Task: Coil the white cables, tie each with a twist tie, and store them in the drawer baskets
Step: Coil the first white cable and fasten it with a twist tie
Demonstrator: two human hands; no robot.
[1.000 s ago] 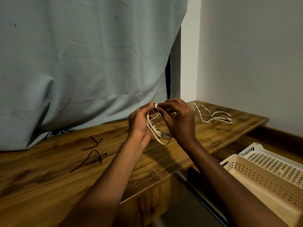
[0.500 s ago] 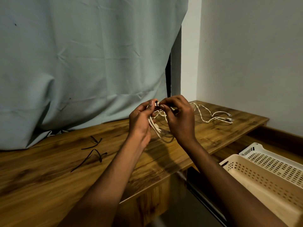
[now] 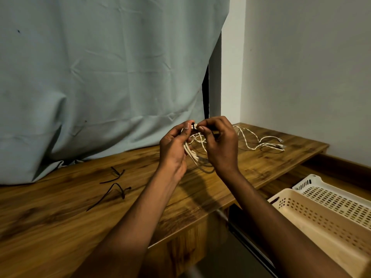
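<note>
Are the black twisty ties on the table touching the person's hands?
Apart. The head view shows two black twist ties lying on the wooden table, with bare wood between them and the left hand; the right hand is farther still.

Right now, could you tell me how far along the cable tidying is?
Nothing is stored yet: both drawer baskets look empty. In hand: the left hand and right hand are fastening a black twist tie on a coiled white cable. Left: the loose cable on the tabletop, with two spare ties.
</note>
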